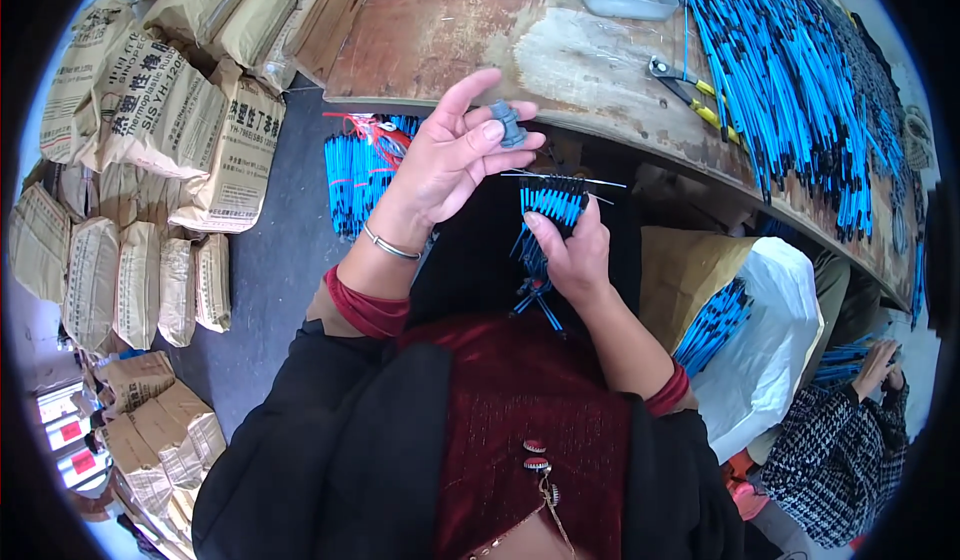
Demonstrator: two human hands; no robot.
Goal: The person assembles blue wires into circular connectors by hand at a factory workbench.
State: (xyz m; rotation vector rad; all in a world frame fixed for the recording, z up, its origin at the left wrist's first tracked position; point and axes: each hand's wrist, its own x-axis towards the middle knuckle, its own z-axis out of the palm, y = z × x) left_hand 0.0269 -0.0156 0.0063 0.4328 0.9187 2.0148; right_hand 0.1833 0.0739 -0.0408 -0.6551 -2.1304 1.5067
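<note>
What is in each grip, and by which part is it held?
Left grip: small grey item, by its thumb-side edge. Right grip: bundle of blue-and-black sticks, near its upper end.

Brown sacks [150,110] bear dark printed text and numbers.

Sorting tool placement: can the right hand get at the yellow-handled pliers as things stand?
Probably not: the right hand holds a bundle of blue sticks, though the pliers lie mostly uncovered on the table.
</note>
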